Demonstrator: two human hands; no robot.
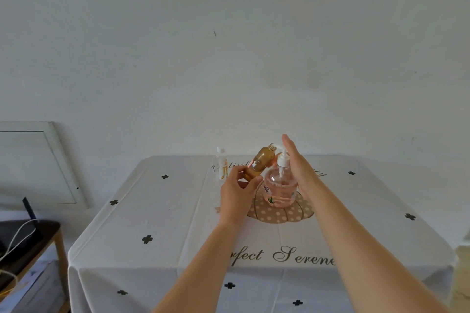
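Observation:
My left hand (pixel 237 192) grips the base of a small amber bottle (pixel 260 162) and holds it tilted, its uncapped threaded neck pointing up and right towards the pump nozzle. A clear pump bottle (pixel 279 189) of pink liquid stands on the table, on the dotted beige print. The white pump head (pixel 282 159) rises from it. My right hand (pixel 298 166) is at the pump with its fingers straight and pointing up, the palm against the right side of the pump head.
The table (pixel 178 223) wears a white cloth with black crosses and script lettering. A slim white bottle (pixel 221 164) stands at the back, left of my hands. A dark side table (pixel 28 241) with cables is at the far left, and a framed panel (pixel 38 162) leans on the wall.

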